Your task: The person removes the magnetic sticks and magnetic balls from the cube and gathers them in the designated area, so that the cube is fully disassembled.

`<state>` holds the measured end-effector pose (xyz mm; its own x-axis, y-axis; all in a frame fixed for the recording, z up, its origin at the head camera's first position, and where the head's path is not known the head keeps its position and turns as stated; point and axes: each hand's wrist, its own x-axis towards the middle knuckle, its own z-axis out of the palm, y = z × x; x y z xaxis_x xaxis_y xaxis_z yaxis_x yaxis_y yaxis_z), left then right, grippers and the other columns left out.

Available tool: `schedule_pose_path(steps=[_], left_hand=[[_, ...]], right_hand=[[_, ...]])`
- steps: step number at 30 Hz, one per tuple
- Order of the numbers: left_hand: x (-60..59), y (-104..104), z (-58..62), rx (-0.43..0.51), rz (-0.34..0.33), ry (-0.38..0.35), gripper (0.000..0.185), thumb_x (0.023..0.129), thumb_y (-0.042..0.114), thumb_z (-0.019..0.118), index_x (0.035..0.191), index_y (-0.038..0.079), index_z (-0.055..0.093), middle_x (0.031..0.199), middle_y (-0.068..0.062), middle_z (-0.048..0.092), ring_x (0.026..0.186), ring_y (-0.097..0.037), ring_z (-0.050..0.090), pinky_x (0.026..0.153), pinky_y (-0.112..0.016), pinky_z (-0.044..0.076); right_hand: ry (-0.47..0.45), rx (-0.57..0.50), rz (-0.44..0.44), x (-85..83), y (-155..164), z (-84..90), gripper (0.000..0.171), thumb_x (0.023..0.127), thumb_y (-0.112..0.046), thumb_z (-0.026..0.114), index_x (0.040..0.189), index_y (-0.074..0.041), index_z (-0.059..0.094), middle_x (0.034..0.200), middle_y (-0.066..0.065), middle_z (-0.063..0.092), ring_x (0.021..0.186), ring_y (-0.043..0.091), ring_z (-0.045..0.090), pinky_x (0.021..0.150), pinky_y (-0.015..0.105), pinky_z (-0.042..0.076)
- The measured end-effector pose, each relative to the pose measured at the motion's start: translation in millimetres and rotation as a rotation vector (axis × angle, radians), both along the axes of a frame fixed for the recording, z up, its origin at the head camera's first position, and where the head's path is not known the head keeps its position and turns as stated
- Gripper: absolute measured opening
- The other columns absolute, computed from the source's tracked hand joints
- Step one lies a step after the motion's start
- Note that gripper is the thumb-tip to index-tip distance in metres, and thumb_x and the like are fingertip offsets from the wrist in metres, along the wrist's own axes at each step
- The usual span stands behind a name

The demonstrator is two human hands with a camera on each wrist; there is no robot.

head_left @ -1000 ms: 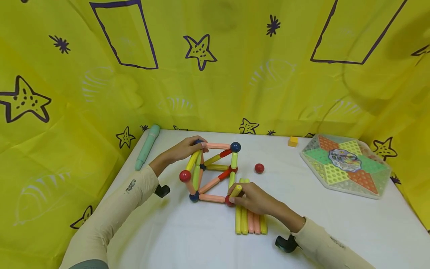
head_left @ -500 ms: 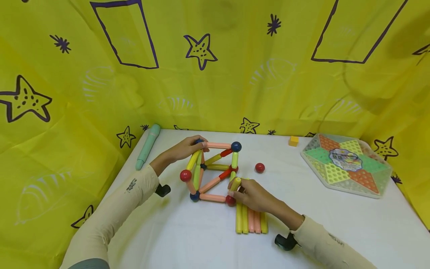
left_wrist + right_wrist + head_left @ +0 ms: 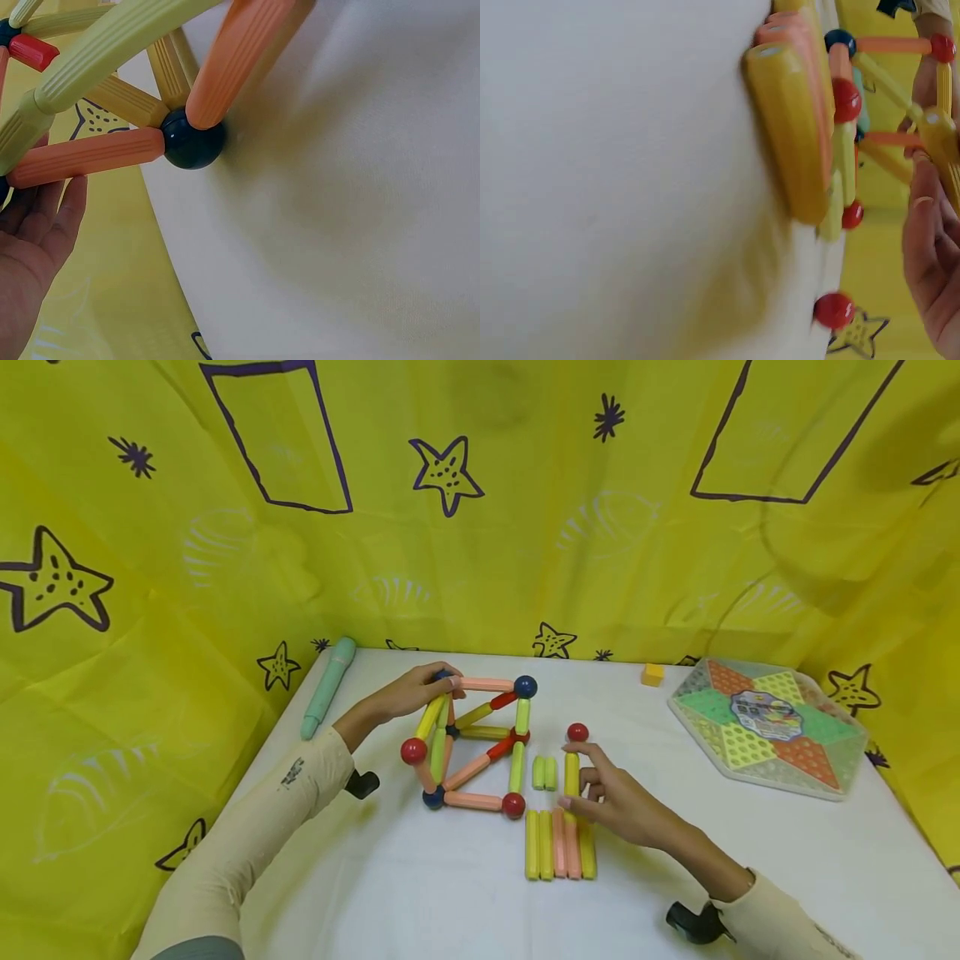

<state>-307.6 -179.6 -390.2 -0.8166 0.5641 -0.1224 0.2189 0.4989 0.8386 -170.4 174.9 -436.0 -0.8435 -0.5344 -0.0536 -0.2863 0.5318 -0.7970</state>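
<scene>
From the head view we saw our left hand [image 3: 411, 693] pinching the frame's [image 3: 472, 743] top ball at mid-bench, our right hand [image 3: 617, 802] at 3 o'clock gripping a yellow rod [image 3: 572, 774]. The left wrist view alone showed a dark ball [image 3: 192, 139] joining rods.

A person's left hand [image 3: 408, 693] grips the upper far corner of a rod-and-ball frame [image 3: 472, 743] standing on a white table [image 3: 420, 902], fingers curled over a blue ball there. The right hand [image 3: 618, 802] pinches a yellow rod [image 3: 572, 777], held just below a loose red ball [image 3: 577, 732]. Four rods [image 3: 560, 847] lie side by side in front of the frame, two short green pieces [image 3: 544, 772] beside it. A hexagonal game board [image 3: 765, 727], a small yellow cube [image 3: 652, 674] and a green marker [image 3: 327, 687] sit farther off, against a yellow star-printed backdrop [image 3: 150, 568].
</scene>
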Motion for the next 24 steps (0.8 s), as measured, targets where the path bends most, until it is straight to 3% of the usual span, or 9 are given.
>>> schedule_pose_path(steps=[5, 12, 24], left_hand=[[-0.5, 0, -0.9, 0.005, -0.007, 0.005, 0.039, 0.109, 0.035, 0.043, 0.132, 0.004, 0.053, 0.129, -0.021, 0.065, 0.128, -0.041, 0.056, 0.111, -0.05, 0.042], [-2.0, -2, -1.0, 0.003, 0.006, -0.002, 0.039, 0.108, 0.034, 0.044, 0.131, 0.004, 0.053, 0.128, -0.021, 0.066, 0.127, -0.039, 0.057, 0.111, -0.05, 0.042], [-1.3, 0, -1.3, 0.006, -0.004, 0.007, 0.039, 0.109, 0.033, 0.043, 0.131, 0.004, 0.053, 0.128, -0.021, 0.066, 0.125, -0.037, 0.059, 0.11, -0.05, 0.043]], right_hand=[[0.007, 0.073, -0.026, 10.6, 28, -13.8, 0.059, 0.096, -0.032, 0.069, 0.142, -0.007, 0.043, 0.081, -0.004, 0.059, 0.064, 0.006, 0.051, 0.059, 0.023, 0.045], [0.004, 0.157, -0.019, 15.9, 37, -29.3, 0.037, 0.098, -0.032, 0.066, 0.126, -0.009, 0.062, 0.081, -0.008, 0.06, 0.066, 0.004, 0.05, 0.059, 0.023, 0.043], [0.047, 0.169, -0.046, 15.3, 29, -31.7, 0.022, 0.097, -0.021, 0.067, 0.116, -0.01, 0.068, 0.076, -0.008, 0.057, 0.062, 0.002, 0.046, 0.057, 0.021, 0.04]])
